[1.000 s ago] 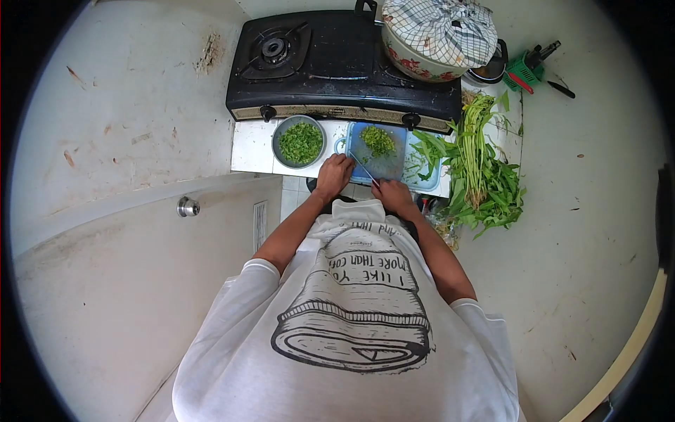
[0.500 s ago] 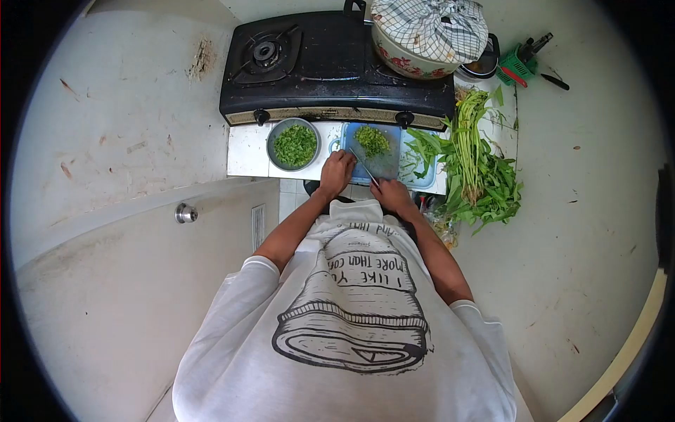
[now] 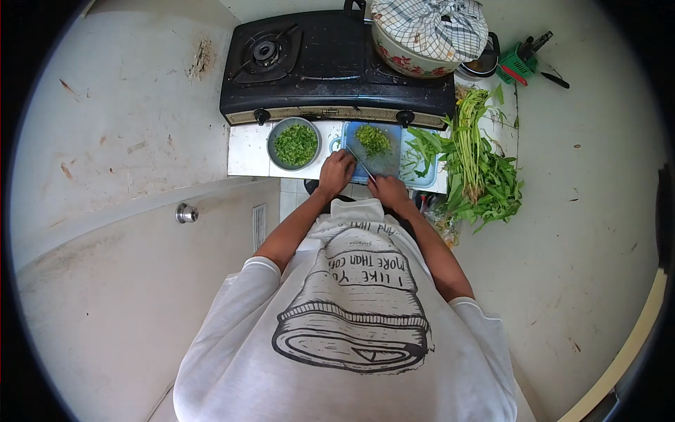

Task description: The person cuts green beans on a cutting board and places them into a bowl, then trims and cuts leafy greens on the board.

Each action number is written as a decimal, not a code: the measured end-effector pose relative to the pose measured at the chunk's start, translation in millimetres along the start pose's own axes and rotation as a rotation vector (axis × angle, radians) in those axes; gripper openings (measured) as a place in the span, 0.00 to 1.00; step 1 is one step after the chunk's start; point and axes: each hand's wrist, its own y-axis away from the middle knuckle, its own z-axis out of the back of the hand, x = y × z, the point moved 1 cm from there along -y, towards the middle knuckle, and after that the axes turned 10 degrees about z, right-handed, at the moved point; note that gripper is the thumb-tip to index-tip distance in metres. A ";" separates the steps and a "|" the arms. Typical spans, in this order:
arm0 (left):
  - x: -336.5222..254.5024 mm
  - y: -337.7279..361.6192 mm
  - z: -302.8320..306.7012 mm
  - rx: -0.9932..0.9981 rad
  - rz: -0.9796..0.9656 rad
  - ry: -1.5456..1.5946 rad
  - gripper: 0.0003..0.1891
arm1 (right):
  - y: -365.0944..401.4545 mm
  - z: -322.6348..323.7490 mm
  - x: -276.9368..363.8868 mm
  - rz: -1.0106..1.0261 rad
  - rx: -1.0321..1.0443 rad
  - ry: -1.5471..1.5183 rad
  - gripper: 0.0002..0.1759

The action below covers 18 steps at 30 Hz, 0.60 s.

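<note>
My right hand [image 3: 388, 191] is closed on the handle of a knife [image 3: 363, 166], whose blade points up and left over the blue cutting board [image 3: 383, 167]. At the board's left edge rests my left hand [image 3: 337, 170], fingers bent together near the blade tip; what they hold, if anything, is too small to tell. Chopped green pieces [image 3: 372, 141] lie in a pile on the board above the blade. Left of the board stands a grey bowl [image 3: 296, 144] full of chopped greens.
Long-stemmed leafy greens [image 3: 472, 148] lie at the right end of the white counter [image 3: 249, 151]. Behind is a black gas stove [image 3: 330, 67] bearing a cloth-covered flowered pot [image 3: 415, 66]. A green basket [image 3: 519, 65] with utensils is at the back right.
My right hand and the knife have shifted slightly to the left, towards my left hand. The pile and the bowl look unchanged.
</note>
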 end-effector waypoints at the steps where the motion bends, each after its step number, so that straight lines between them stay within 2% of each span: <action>1: 0.5 2.1 1.0 -0.018 -0.024 0.012 0.06 | -2.0 -0.2 0.3 -0.004 0.005 0.001 0.28; 11: 6.3 2.9 -0.9 0.007 0.044 0.016 0.06 | 10.6 -3.9 -7.5 0.013 -0.080 0.012 0.31; 18: 8.9 2.6 -2.9 0.024 0.057 0.060 0.06 | 11.8 0.9 1.3 0.058 -0.037 0.029 0.30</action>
